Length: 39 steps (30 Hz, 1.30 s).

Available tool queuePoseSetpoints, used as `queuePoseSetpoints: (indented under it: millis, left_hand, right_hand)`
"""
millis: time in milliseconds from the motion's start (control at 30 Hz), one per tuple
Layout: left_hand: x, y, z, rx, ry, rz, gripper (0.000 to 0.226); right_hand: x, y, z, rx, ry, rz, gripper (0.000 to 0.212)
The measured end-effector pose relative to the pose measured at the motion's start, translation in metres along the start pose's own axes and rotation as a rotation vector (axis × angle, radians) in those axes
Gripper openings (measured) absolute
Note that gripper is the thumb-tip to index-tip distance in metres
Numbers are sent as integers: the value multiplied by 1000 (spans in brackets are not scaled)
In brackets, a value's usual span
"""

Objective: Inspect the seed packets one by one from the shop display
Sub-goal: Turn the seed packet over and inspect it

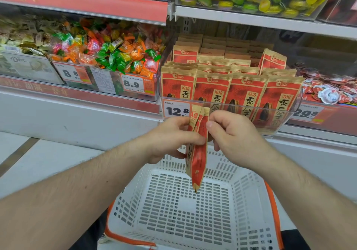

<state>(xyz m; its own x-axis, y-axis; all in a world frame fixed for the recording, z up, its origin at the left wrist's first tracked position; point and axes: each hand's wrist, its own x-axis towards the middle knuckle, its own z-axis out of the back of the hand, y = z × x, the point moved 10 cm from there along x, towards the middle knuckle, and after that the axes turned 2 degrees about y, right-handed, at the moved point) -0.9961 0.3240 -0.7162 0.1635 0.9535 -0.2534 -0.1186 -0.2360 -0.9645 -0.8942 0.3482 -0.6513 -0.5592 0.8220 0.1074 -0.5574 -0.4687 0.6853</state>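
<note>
Right now I have a small bunch of seed packets (198, 149) out of the display and hanging edge-on between my hands, above the white basket (193, 211). My left hand (170, 137) grips them from the side, thumb pressed across the red face and fingers curled behind. My right hand (229, 131) pinches the top of the nearest packet, just under its tan sealed edge, as if peeling it away from the others. I count what look like three tops fanned out, though seen this thin I cannot be sure of the number.

Just beyond my knuckles stands the clear display bin (289, 112), packed with upright rows of the same red and tan packets (245, 95), a price tag (176, 110) at its left corner. Further off to my left sit loose wrapped candies (108, 54).

As for progress, I judge the work barely begun. The packets in my hands are being checked, the basket beneath them holds nothing that I can see, and the rows in the bin look nearly full. Most of the stock is left to pull and look over, one packet at a time.
</note>
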Motion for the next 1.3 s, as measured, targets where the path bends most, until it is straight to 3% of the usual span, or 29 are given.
queuePoseSetpoints:
  millis: [267,533,700,800,967,1300]
  left_hand:
    - [3,5,-11,-243,186,-8,41]
    - [5,3,-20,-313,255,-17,33]
    - [5,11,-11,-297,156,48,46]
    - [3,10,-1,-309,33,61,19]
    - [4,3,22,-427,-149,34,23]
    - [5,5,29,-487,-144,37,17]
  right_hand:
    - [4,-5,-15,414,98,-82,27]
    - [3,-5,-14,493,108,-86,30]
    - [3,-5,-13,353,94,-80,31]
    - [2,-8,-10,190,128,-108,29]
    - [-15,-13,-32,-58,458,-178,32]
    - [-20,-13,-47,-165,596,-110,23]
